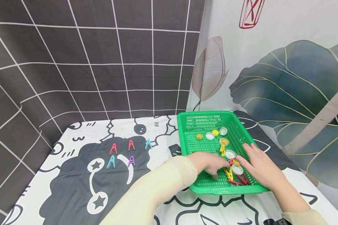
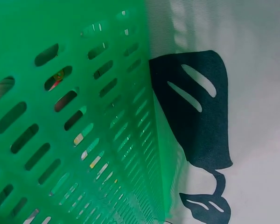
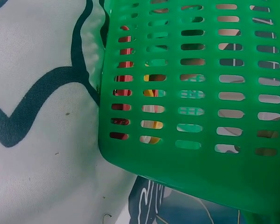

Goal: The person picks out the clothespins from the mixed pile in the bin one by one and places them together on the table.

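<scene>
A green plastic basket (image 1: 205,189) holds a mix of clothespins and round lids. My left hand (image 1: 209,161) reaches in over its left side, fingertips down beside a red clothespin (image 1: 231,161) and a yellow clothespin (image 1: 228,172); no clothespin shows between finger and thumb. Over the right rim lies my right hand (image 1: 262,165), fingers spread, thumb close to a yellow lid (image 1: 236,162) and a white lid (image 1: 237,169). Dark red clothespins (image 1: 243,179) lie in the near right corner. Both wrist views show the basket's slotted wall (image 2: 60,116), (image 3: 191,163), hiding the hands.
Several clothespins lie apart on the patterned cloth at left, among them a red clothespin (image 1: 113,148), a blue clothespin (image 1: 111,161) and a purple clothespin (image 1: 131,161). More lids, such as a white lid (image 1: 209,136), sit farther back in the basket. A dark gridded curtain (image 1: 101,62) hangs behind.
</scene>
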`<state>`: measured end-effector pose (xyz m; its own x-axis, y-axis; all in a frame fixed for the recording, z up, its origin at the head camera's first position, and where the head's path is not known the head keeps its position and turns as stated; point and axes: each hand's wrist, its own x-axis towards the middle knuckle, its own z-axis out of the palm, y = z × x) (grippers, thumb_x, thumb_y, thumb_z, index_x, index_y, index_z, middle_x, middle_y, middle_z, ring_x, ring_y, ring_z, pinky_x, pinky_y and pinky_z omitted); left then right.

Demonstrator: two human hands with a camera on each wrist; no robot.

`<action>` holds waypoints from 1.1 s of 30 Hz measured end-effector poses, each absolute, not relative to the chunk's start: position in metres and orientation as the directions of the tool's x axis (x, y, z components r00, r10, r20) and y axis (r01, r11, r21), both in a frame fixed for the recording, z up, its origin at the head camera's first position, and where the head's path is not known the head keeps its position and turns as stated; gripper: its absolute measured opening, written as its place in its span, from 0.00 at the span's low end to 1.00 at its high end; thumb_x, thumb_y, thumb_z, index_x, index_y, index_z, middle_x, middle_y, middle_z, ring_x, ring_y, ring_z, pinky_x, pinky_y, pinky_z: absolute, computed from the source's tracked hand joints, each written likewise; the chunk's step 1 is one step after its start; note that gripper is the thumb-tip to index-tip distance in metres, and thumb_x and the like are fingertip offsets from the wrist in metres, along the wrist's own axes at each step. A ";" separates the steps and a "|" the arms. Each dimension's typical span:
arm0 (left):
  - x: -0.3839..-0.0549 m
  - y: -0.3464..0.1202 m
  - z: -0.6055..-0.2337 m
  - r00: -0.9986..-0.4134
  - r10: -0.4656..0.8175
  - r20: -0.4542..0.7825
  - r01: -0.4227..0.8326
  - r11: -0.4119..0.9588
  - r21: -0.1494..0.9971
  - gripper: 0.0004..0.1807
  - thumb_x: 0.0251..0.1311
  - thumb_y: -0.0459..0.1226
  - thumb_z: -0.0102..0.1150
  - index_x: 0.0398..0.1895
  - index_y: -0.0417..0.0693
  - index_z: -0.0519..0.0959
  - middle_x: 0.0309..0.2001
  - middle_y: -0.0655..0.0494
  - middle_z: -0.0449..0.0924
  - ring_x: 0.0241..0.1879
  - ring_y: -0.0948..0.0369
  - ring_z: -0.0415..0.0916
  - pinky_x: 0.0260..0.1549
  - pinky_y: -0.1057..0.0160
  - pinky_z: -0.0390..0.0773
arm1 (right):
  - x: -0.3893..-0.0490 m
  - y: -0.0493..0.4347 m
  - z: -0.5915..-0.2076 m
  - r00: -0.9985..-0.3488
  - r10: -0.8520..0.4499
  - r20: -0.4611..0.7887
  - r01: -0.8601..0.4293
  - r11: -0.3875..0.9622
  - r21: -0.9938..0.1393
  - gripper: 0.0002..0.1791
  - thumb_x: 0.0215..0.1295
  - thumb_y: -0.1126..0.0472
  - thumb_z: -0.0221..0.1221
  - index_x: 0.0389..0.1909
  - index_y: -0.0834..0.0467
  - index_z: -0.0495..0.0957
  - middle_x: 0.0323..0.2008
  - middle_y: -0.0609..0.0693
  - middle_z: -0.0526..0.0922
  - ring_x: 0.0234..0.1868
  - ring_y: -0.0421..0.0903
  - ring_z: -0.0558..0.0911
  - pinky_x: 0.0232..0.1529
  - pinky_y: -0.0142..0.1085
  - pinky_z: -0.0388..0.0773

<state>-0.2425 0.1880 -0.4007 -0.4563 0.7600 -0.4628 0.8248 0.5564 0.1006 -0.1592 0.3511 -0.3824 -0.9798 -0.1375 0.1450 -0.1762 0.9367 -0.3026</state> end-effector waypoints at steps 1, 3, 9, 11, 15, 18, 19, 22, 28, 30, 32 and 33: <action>-0.243 0.188 -0.401 -0.451 0.764 -0.461 0.827 0.552 0.105 0.34 0.54 0.48 0.64 0.64 0.75 0.63 0.64 0.76 0.61 0.65 0.71 0.55 0.62 0.66 0.56 | -0.159 0.351 -0.382 -0.980 -0.137 0.145 -0.176 0.936 -0.304 0.40 0.71 0.43 0.43 0.65 0.75 0.56 0.63 0.75 0.59 0.66 0.71 0.52 0.60 0.64 0.50; -0.244 0.189 -0.402 -0.439 0.774 -0.456 0.833 0.541 0.117 0.31 0.54 0.47 0.64 0.61 0.74 0.66 0.61 0.76 0.64 0.63 0.71 0.57 0.61 0.67 0.58 | -0.159 0.351 -0.383 -0.980 -0.138 0.144 -0.177 0.936 -0.305 0.40 0.71 0.43 0.43 0.65 0.75 0.56 0.63 0.75 0.59 0.66 0.71 0.52 0.60 0.64 0.50; -0.247 0.186 -0.404 -0.410 0.808 -0.423 0.849 0.507 0.145 0.20 0.53 0.47 0.66 0.49 0.67 0.72 0.47 0.74 0.72 0.49 0.73 0.68 0.49 0.73 0.66 | -0.161 0.350 -0.383 -0.979 -0.145 0.146 -0.184 0.935 -0.305 0.40 0.71 0.43 0.44 0.65 0.75 0.56 0.63 0.74 0.59 0.66 0.71 0.52 0.60 0.64 0.49; -0.248 0.186 -0.404 -0.409 0.815 -0.411 0.853 0.501 0.145 0.19 0.52 0.47 0.67 0.47 0.66 0.73 0.44 0.74 0.72 0.45 0.73 0.69 0.46 0.74 0.67 | -0.161 0.350 -0.383 -0.978 -0.147 0.146 -0.186 0.934 -0.304 0.40 0.71 0.43 0.44 0.65 0.75 0.56 0.63 0.74 0.59 0.66 0.71 0.52 0.60 0.64 0.50; -0.248 0.187 -0.405 -0.425 0.818 -0.388 0.853 0.505 0.132 0.20 0.52 0.48 0.67 0.47 0.69 0.71 0.46 0.77 0.71 0.47 0.73 0.65 0.49 0.73 0.65 | -0.161 0.350 -0.384 -0.979 -0.146 0.143 -0.184 0.935 -0.304 0.40 0.71 0.42 0.44 0.65 0.75 0.56 0.63 0.74 0.59 0.66 0.71 0.52 0.60 0.64 0.50; -0.247 0.191 -0.405 -0.437 0.819 -0.372 0.854 0.508 0.115 0.23 0.52 0.48 0.67 0.51 0.72 0.70 0.51 0.80 0.69 0.50 0.73 0.62 0.53 0.72 0.61 | -0.159 0.353 -0.384 -0.982 -0.133 0.136 -0.170 0.935 -0.311 0.39 0.71 0.43 0.44 0.65 0.75 0.56 0.63 0.74 0.59 0.66 0.71 0.51 0.60 0.64 0.49; -0.247 0.192 -0.406 -0.439 0.819 -0.370 0.855 0.507 0.110 0.25 0.52 0.48 0.66 0.53 0.73 0.69 0.52 0.81 0.68 0.51 0.73 0.61 0.54 0.71 0.60 | -0.158 0.354 -0.384 -0.983 -0.128 0.134 -0.165 0.935 -0.314 0.39 0.71 0.43 0.44 0.65 0.75 0.55 0.63 0.74 0.58 0.66 0.71 0.51 0.60 0.64 0.49; -0.247 0.195 -0.407 -0.439 0.816 -0.375 0.861 0.501 0.084 0.27 0.53 0.49 0.65 0.57 0.74 0.66 0.57 0.81 0.65 0.56 0.75 0.58 0.58 0.69 0.57 | -0.156 0.356 -0.385 -0.984 -0.120 0.134 -0.157 0.934 -0.320 0.39 0.71 0.44 0.44 0.65 0.75 0.55 0.63 0.75 0.58 0.66 0.71 0.50 0.61 0.64 0.47; -0.250 0.193 -0.412 -0.427 0.809 -0.404 0.858 0.504 0.101 0.26 0.57 0.45 0.62 0.58 0.71 0.67 0.57 0.77 0.66 0.60 0.74 0.59 0.60 0.72 0.56 | -0.159 0.355 -0.386 -0.981 -0.137 0.135 -0.174 0.932 -0.318 0.39 0.72 0.44 0.44 0.65 0.76 0.55 0.63 0.75 0.58 0.67 0.70 0.50 0.62 0.63 0.46; -0.250 0.193 -0.412 -0.416 0.814 -0.405 0.862 0.495 0.109 0.24 0.58 0.44 0.61 0.58 0.69 0.68 0.56 0.76 0.68 0.58 0.75 0.61 0.58 0.74 0.57 | -0.160 0.355 -0.386 -0.981 -0.139 0.132 -0.175 0.933 -0.316 0.39 0.72 0.44 0.44 0.65 0.75 0.55 0.63 0.75 0.58 0.67 0.70 0.50 0.62 0.63 0.46; -0.250 0.192 -0.412 -0.403 0.818 -0.410 0.871 0.481 0.103 0.23 0.58 0.43 0.61 0.57 0.67 0.69 0.55 0.74 0.68 0.57 0.74 0.63 0.57 0.75 0.58 | -0.161 0.354 -0.386 -0.982 -0.140 0.130 -0.175 0.933 -0.315 0.39 0.72 0.44 0.44 0.65 0.75 0.55 0.63 0.75 0.58 0.67 0.70 0.50 0.61 0.63 0.46; -0.250 0.192 -0.412 -0.401 0.817 -0.414 0.872 0.479 0.099 0.22 0.58 0.43 0.61 0.56 0.67 0.70 0.55 0.74 0.69 0.56 0.74 0.63 0.56 0.75 0.59 | -0.161 0.354 -0.386 -0.982 -0.140 0.129 -0.175 0.933 -0.315 0.39 0.72 0.44 0.44 0.65 0.75 0.55 0.63 0.75 0.58 0.67 0.70 0.50 0.61 0.63 0.46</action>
<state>-0.2501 0.1918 -0.4120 -0.4014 0.8172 -0.4136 0.8724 0.4786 0.0991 -0.1611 0.3538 -0.3858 -0.9817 -0.1400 0.1294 -0.1746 0.9328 -0.3154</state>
